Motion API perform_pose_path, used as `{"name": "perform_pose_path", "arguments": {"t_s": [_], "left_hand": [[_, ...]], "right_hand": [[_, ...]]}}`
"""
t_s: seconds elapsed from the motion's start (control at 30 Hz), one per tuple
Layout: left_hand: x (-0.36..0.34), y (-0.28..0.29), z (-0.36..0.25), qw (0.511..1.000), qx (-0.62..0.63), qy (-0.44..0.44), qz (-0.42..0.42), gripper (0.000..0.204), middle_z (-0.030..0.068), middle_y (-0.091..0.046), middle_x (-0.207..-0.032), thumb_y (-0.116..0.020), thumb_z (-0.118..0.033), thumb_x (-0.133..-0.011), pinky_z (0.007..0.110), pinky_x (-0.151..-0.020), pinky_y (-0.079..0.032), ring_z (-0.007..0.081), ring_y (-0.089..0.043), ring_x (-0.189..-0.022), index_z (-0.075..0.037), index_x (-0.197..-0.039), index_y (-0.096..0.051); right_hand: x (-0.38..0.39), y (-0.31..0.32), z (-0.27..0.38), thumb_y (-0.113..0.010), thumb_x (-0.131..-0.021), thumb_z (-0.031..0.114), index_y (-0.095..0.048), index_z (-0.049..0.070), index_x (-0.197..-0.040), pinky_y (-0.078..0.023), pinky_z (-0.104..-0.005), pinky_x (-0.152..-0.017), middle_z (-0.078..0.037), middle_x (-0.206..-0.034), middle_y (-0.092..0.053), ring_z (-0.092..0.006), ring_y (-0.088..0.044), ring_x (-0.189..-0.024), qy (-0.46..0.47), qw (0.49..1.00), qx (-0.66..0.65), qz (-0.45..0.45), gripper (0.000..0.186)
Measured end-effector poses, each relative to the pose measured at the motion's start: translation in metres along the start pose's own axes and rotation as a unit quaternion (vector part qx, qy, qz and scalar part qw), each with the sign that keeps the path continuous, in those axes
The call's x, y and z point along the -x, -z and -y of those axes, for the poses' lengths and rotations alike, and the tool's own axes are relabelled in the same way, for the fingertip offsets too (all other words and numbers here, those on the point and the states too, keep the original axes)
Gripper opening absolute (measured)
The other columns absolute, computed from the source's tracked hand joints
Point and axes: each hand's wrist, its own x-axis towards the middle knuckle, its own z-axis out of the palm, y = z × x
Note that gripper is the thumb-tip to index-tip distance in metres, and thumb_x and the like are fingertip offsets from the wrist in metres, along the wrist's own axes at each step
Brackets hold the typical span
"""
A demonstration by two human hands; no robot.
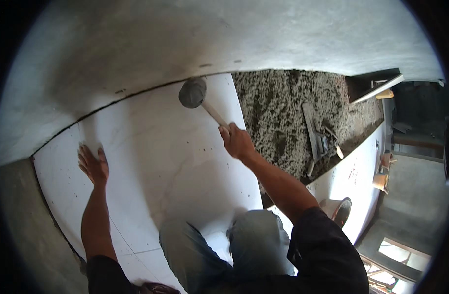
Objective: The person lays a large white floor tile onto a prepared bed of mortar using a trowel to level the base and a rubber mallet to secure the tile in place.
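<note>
Knees [261, 240] sit closest in the head view, tucked up to the white tile [175, 157]; left hand [93, 164] is on it, fingers loosely spread and holding nothing, probably bracing the lean, while right hand [237, 142] has fingers wrapped round the handle of the mallet [193, 93], its head out over the tile's wall-side edge, likely for reach. Handle butt's hidden in the fist, can't tell if the mallet head touches down; tool on the mortar [278, 112] is hard to identify.
</note>
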Motion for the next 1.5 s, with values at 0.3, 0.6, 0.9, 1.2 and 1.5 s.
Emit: {"name": "perform_pose_path", "arguments": {"t_s": [0.3,0.6,0.9,1.2,1.5], "left_hand": [[-0.003,-0.011,0.004,0.999,-0.024,-0.024,-0.006,0.073,0.011,-0.017,-0.156,-0.035,-0.052,-0.095,0.055,-0.114,-0.014,0.0362,-0.015,-0.143,-0.008,-0.149,-0.018],[-0.008,-0.03,0.016,0.995,-0.038,-0.074,-0.05,0.072,0.0102,-0.018,-0.156,-0.031,-0.057,-0.095,0.058,-0.112,-0.015,0.0351,-0.016,-0.143,-0.011,-0.15,-0.018],[-0.024,-0.046,0.053,0.994,-0.058,-0.082,-0.049,0.072,0.0111,-0.023,-0.154,-0.03,-0.058,-0.096,0.06,-0.108,-0.022,0.0342,-0.024,-0.14,-0.012,-0.15,-0.019],[-0.097,-0.06,-0.024,0.984,-0.104,0.087,0.113,0.073,0.0314,-0.047,-0.13,-0.035,-0.061,-0.093,0.064,-0.095,-0.038,0.0445,-0.049,-0.118,0.001,-0.126,-0.052],[-0.115,-0.077,-0.215,0.849,-0.019,-0.514,-0.122,0.058,0.0151,-0.059,-0.122,-0.046,-0.052,-0.094,0.049,-0.085,-0.05,0.0385,-0.055,-0.114,-0.007,-0.131,-0.05]], "right_hand": [[-0.017,0.011,-0.023,-0.038,-0.097,0.05,-0.05,-0.001,-0.099,-0.049,-0.0533,-0.076,-0.028,-0.081,-0.064,-0.0482,-0.062,-0.082,-0.029,1.0,0.004,-0.004,0.052],[-0.021,0.018,-0.025,-0.036,-0.098,0.051,-0.055,-0.007,-0.098,-0.048,-0.0517,-0.076,-0.033,-0.085,-0.062,-0.0498,-0.059,-0.087,-0.017,0.998,-0.053,-0.03,0.061],[-0.008,0.04,-0.065,-0.029,-0.097,0.059,-0.059,-0.007,-0.092,-0.051,-0.0473,-0.076,-0.026,-0.08,-0.064,-0.0402,-0.065,-0.08,0.0,0.997,-0.042,0.068,0.072],[-0.006,0.007,-0.104,-0.04,-0.095,0.055,-0.067,0.002,-0.095,-0.051,-0.0436,-0.076,-0.018,-0.084,-0.067,-0.0328,-0.066,-0.081,-0.017,0.98,-0.164,0.108,0.06],[0.059,0.021,-0.139,-0.044,-0.093,0.056,-0.066,0.005,-0.097,-0.053,-0.0456,-0.075,-0.016,-0.081,-0.068,-0.0347,-0.067,-0.08,0.086,0.982,-0.116,0.125,0.056]]}}
